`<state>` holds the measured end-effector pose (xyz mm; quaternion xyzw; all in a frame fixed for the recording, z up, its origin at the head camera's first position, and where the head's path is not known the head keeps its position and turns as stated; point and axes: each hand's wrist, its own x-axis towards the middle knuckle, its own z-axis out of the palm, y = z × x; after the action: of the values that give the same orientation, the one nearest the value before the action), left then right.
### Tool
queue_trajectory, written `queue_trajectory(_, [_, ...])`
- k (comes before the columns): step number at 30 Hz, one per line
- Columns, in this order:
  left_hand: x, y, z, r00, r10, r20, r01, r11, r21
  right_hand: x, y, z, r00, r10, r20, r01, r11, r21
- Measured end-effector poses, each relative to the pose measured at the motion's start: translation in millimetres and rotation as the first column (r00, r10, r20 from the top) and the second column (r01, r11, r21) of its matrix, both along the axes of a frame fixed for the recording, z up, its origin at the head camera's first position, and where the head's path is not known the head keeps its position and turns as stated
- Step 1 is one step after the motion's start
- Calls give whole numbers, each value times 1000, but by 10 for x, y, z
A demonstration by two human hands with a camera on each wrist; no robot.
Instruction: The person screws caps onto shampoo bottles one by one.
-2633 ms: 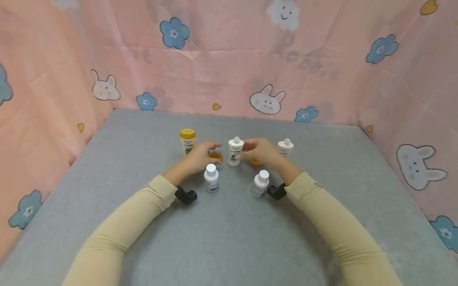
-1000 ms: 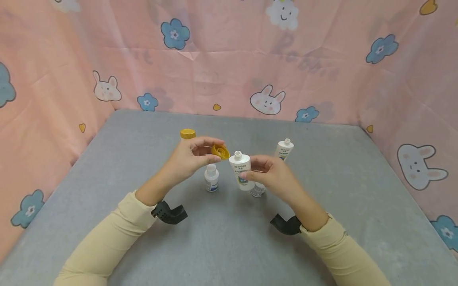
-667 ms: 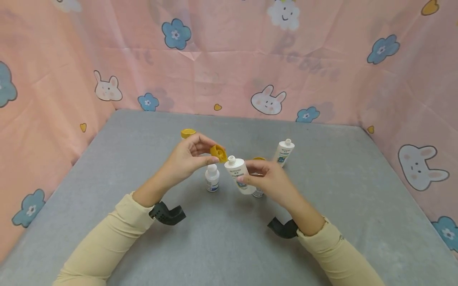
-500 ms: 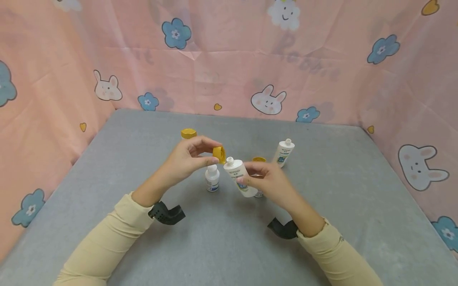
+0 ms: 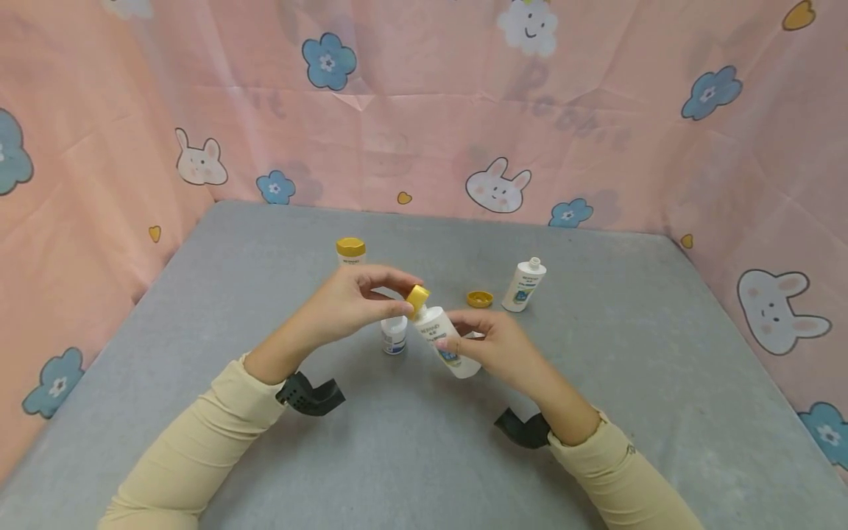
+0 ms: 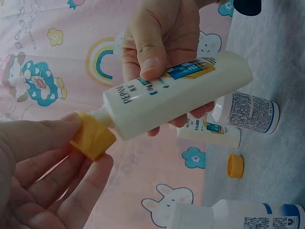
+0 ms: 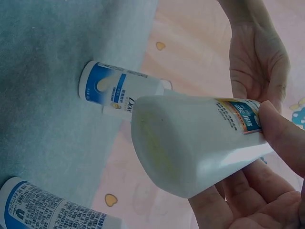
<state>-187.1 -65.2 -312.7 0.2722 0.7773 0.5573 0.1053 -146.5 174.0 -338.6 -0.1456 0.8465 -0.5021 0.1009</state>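
My right hand grips a white shampoo bottle by its sides, tilted with its neck toward my left hand. Between thumb and fingers, my left hand pinches a yellow cap, which sits over the bottle's neck. In the left wrist view, the yellow cap stands slightly askew, and a bit of white neck shows between it and the bottle's shoulder. The right wrist view shows the bottle's base facing the camera; the cap is hidden there.
Behind stand an uncapped white bottle, a loose yellow cap and a yellow-capped bottle, partly behind my left hand. A small white bottle stands below my left hand; another is near my right. Pink curtains enclose the grey table.
Both hands lifted the cap and bottle off the table and brought them together. The cap turned over and went onto the neck, while the bottle tilted further to the left.
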Motion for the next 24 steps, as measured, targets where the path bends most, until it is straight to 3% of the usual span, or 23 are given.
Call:
queue_trajectory(7, [22,1,24,999,-24,-31,20,993,-113,-4,24,-17,999,42,-4,-42,999,18])
queue_trajectory(18, [61,56,38,989,-96,-115,76,983,-165,-11,69,-31,996,90,9,-90,995,32])
queue_trajectory(24, [74,56,54,966,-159,-203,114,969,-219,-12,91,-15,993,109,40,-110,994,14])
